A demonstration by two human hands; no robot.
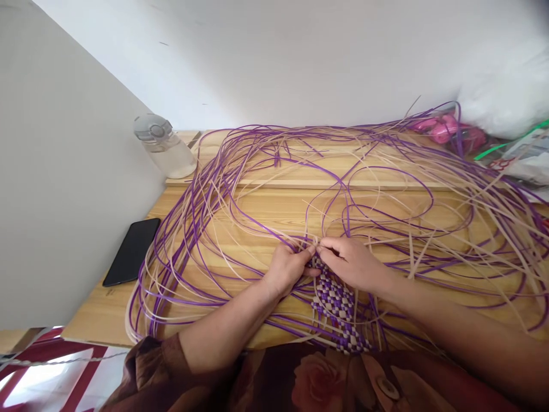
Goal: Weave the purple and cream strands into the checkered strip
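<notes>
Both hands pinched shut on strips at the far end of the woven band (337, 306): left hand (288, 269), right hand (354, 262). Only a short checkered stretch done; loads of loose strips (240, 189) left beyond them.

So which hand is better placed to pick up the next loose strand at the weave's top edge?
Probably the right hand: its fingertips pinch strands right at the woven strip's top edge, while the left hand holds the strands beside it.
</notes>
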